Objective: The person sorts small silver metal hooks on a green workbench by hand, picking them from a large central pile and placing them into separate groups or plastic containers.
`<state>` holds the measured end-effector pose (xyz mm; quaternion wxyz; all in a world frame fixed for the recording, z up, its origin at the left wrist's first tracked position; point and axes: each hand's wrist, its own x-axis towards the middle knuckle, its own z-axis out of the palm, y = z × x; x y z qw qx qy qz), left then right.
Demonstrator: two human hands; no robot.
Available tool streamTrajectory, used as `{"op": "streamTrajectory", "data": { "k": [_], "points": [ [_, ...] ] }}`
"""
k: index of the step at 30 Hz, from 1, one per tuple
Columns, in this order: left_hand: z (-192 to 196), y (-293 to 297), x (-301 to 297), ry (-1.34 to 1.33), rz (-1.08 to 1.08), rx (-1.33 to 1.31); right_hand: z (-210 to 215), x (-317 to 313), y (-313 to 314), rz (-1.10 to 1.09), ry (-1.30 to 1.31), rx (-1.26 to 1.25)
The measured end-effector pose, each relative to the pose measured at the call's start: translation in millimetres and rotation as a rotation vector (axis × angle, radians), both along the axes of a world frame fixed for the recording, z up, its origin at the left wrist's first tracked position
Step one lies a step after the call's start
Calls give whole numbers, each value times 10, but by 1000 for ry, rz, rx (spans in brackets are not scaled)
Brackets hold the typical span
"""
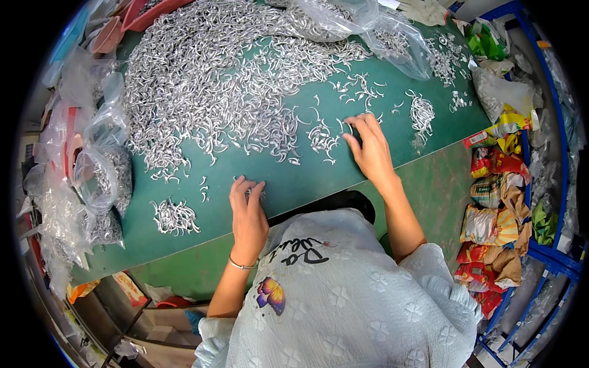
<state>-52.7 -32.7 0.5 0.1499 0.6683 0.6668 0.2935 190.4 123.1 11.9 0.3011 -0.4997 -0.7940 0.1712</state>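
My left hand [248, 214] is near the table's front edge, its fingers curled downward. Bits of silver metal show between its thumb and fingers, so it seems to hold some small curved metal pieces [262, 195], mostly hidden. Farther right, my right hand [372, 150] reaches over the green tabletop, thumb and forefinger apart, with a curved piece at the gap between their tips. Just left of those fingertips lies a small loose cluster of pieces [322, 138]. The large heap of silver curved pieces [202, 80] spreads over the far and left part of the table.
Separate small piles lie at the front left [175, 217] and right [421, 115]. Clear plastic bags [101, 165] with metal parts crowd the left edge; another bag [399, 46] lies at the back. A blue rack [552, 264] and colourful filled sacks [491, 224] stand right.
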Motion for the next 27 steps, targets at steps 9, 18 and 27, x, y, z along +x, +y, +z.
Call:
{"op": "streamTrajectory", "data": {
  "k": [9, 18, 27],
  "points": [
    [12, 2, 14, -8, 5, 1, -5, -53, 13, -64, -2, 52],
    [8, 7, 19, -5, 6, 2, -58, -24, 45, -85, 178, -63],
    [-11, -6, 14, -2, 15, 11, -61, 72, -111, -168, -112, -59]
  ]
}}
